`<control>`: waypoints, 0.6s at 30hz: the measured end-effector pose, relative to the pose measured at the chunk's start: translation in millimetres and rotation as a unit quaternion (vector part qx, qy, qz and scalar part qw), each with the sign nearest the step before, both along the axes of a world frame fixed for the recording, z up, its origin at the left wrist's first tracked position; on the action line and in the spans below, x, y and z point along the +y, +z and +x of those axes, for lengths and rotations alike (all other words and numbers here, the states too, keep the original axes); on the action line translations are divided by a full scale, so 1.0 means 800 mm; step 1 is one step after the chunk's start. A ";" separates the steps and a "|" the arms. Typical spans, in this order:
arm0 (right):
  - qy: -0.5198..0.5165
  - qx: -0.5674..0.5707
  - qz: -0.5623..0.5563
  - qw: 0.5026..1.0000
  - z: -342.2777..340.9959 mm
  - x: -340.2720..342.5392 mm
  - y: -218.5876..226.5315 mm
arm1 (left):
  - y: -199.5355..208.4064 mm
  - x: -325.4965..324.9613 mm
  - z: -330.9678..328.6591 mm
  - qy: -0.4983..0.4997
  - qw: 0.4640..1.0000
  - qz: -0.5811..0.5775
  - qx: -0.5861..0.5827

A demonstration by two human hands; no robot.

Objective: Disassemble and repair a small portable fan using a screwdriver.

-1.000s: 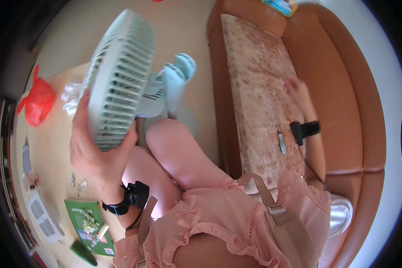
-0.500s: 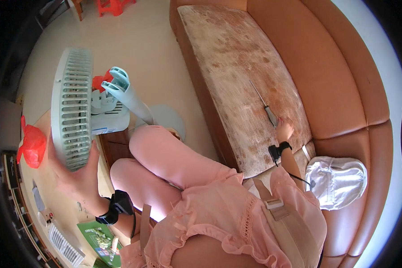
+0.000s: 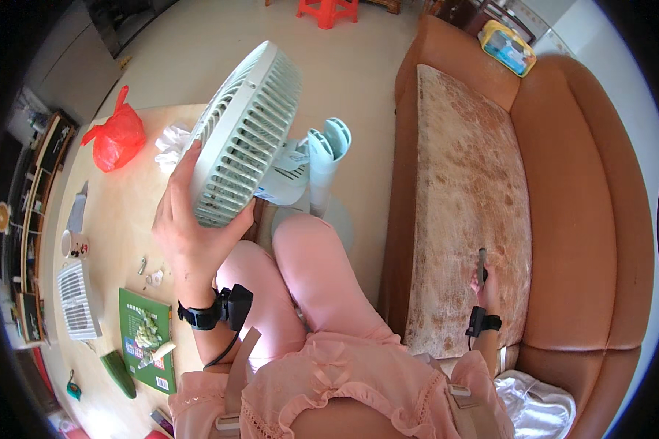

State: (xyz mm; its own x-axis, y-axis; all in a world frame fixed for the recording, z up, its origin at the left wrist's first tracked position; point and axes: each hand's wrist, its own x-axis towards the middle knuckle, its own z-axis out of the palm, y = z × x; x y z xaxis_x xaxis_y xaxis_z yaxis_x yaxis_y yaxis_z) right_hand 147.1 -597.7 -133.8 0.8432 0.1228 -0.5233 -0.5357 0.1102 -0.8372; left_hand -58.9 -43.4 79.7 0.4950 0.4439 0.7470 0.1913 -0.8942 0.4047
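My left hand point(image 3: 190, 227) is closed around the lower rim of a pale blue-green fan head point(image 3: 245, 139), with the thumb on one side and fingers on the other. The fan head leans over beside its upright stand point(image 3: 323, 172), whose forked top shows just to the right. Over the sofa seat, my right hand point(image 3: 485, 284) is closed on the grey handle of a screwdriver point(image 3: 482, 258). Its shaft is hard to make out from this angle.
The wooden table point(image 3: 95, 212) at left holds a red plastic bag point(image 3: 117, 137), a mug point(image 3: 74, 244), a white slatted grille point(image 3: 78, 301), a green book point(image 3: 135, 304) with vegetable scraps, and a cucumber point(image 3: 118, 374). At right are the brown sofa point(image 3: 571, 219) and a silver bag point(image 3: 536, 404).
The screwdriver lay on the sofa seat with my right fingertips at its handle; now my right hand has it picked up. The view has turned, while my left hand keeps hold of the fan head.
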 end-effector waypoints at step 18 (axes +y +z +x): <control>0.362 -0.566 -0.202 0.713 0.069 0.414 0.442 | -0.002 0.009 0.004 0.000 1.000 0.025 0.006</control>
State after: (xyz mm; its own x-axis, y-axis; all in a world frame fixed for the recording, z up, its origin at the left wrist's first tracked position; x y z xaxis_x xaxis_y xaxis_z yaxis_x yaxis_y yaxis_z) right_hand 202.3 -266.8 219.4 0.5465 0.7715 0.3257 0.7134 -0.2253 -0.6635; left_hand -56.0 -36.5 78.4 0.5045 0.4053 0.7624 0.1958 -0.9137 0.3562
